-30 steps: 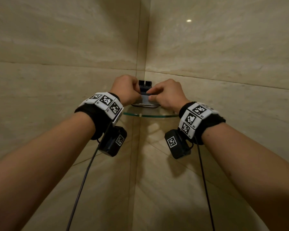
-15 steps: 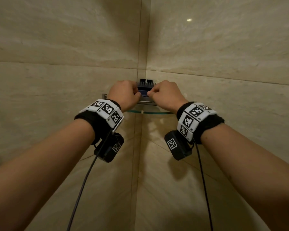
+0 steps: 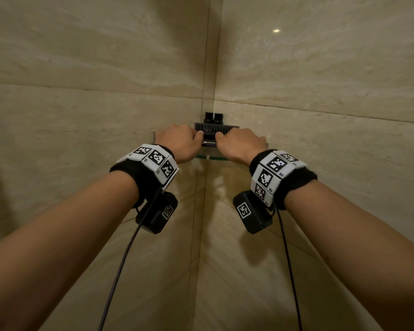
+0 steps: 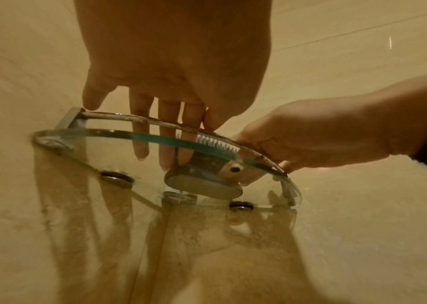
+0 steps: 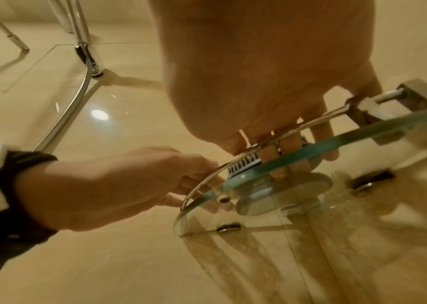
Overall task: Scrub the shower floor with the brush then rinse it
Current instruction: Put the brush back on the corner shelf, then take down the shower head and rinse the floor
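The brush (image 3: 216, 130) sits on the glass corner shelf (image 3: 213, 158), its dark bristles facing up. My left hand (image 3: 182, 142) grips its left end and my right hand (image 3: 240, 145) grips its right end. In the left wrist view the left hand (image 4: 171, 115) reaches over the shelf rail, its fingers lying beside the brush (image 4: 203, 181). The right wrist view has the fingers of my right hand (image 5: 280, 133) curled down over the brush (image 5: 245, 164). Its pale rounded body rests on the glass. The shower floor is out of sight.
Two beige tiled walls meet in a corner behind the shelf. A metal rail (image 4: 134, 119) runs along the front of the glass shelf (image 4: 82, 131). A small dark object (image 3: 214, 117) stands in the corner behind the brush. A metal shower hose (image 5: 77, 98) hangs on the wall to the left.
Both hands have carried the brush up and in toward the wall corner above the shelf. Its bristle face now shows more.
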`<state>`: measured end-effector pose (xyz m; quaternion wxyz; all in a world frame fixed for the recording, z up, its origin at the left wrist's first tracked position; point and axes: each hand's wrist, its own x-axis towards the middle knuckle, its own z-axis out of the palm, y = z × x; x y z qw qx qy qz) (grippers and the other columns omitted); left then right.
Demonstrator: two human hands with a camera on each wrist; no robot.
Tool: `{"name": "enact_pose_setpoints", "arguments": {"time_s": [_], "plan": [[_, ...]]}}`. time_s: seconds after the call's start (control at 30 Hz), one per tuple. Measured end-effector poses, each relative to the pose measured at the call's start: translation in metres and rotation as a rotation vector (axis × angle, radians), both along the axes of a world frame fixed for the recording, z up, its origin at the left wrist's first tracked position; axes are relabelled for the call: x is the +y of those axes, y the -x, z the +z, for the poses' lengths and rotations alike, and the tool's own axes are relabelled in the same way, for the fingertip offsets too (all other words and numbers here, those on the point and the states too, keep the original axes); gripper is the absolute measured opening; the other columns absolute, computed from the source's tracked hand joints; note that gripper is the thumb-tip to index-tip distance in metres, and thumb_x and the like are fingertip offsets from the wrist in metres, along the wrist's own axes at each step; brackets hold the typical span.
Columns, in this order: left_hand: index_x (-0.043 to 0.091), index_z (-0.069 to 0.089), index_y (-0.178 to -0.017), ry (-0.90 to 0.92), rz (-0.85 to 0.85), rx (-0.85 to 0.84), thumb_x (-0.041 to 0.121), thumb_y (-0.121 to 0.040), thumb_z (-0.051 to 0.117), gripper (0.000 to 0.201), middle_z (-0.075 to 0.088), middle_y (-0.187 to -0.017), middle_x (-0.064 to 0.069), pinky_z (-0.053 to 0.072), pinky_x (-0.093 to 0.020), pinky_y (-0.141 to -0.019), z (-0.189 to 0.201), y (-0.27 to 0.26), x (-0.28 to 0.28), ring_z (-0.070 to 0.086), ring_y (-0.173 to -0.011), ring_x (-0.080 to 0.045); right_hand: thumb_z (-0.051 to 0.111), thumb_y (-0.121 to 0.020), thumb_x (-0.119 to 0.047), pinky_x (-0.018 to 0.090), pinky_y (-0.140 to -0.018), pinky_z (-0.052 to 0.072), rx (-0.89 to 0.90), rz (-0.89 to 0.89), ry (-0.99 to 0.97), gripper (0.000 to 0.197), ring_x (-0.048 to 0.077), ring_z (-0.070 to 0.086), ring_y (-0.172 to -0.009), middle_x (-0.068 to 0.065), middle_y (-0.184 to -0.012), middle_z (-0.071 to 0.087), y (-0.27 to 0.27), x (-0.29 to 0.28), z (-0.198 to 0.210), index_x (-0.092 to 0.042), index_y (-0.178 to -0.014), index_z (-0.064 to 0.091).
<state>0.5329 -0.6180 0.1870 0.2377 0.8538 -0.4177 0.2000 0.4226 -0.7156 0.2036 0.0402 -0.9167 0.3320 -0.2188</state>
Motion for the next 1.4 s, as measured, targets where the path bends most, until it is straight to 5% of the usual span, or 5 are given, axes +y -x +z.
{"name": "enact_pose_setpoints", "arguments": {"time_s": [0.13,0.23,0.67,0.83,1.4], "plan": [[0.014,0.066,-0.081,-0.002,-0.014,0.007,0.044,-0.098,0.029,0.05,0.053,-0.062,-0.003,0.045,-0.032,-0.069,-0.002,0.002,-0.001,0.057,-0.071,-0.028,0.031,-0.097,-0.047,0.056,-0.107,0.025,-0.018,-0.139,0.024,0.046,0.03,0.047,-0.115,0.01,-0.117,0.058,0.002,0.005,-0.001,-0.014,-0.116,0.058],[0.014,0.065,-0.079,0.009,-0.011,0.016,0.044,-0.097,0.03,0.05,0.055,-0.064,-0.004,0.047,-0.039,-0.081,-0.001,0.006,-0.001,0.058,-0.074,-0.029,0.034,-0.096,-0.045,0.061,-0.107,0.021,-0.08,-0.133,-0.027,0.041,0.032,0.042,-0.121,0.01,-0.117,0.057,0.006,0.006,0.001,-0.016,-0.112,0.058],[0.013,0.055,-0.066,0.228,0.035,-0.098,0.026,-0.089,0.048,0.027,0.05,-0.062,-0.003,0.038,-0.031,-0.064,0.014,0.018,0.023,0.054,-0.069,-0.027,0.044,-0.085,-0.034,0.042,-0.073,0.054,-0.522,0.172,0.012,0.032,0.026,0.06,-0.074,0.002,-0.068,0.06,-0.005,0.034,0.0,-0.015,-0.066,0.062],[0.009,0.058,-0.069,0.236,0.066,-0.071,0.026,-0.087,0.051,0.026,0.061,-0.073,-0.015,0.043,-0.032,-0.066,0.02,0.021,0.06,0.058,-0.079,-0.035,0.051,-0.085,-0.031,0.026,-0.053,0.032,-0.466,0.296,-0.098,0.028,0.02,0.051,-0.061,0.0,-0.063,0.055,-0.017,0.063,0.003,-0.016,-0.062,0.056],[0.014,0.054,-0.071,0.372,0.524,-0.232,0.023,-0.084,0.056,0.016,0.056,-0.075,-0.005,0.033,-0.027,-0.065,0.132,0.017,0.249,0.051,-0.077,-0.024,0.054,-0.076,-0.029,0.035,-0.061,0.051,-0.614,0.832,-0.28,0.029,0.025,0.063,-0.067,0.004,-0.065,0.068,-0.083,0.204,0.11,-0.009,-0.074,0.074]]}}
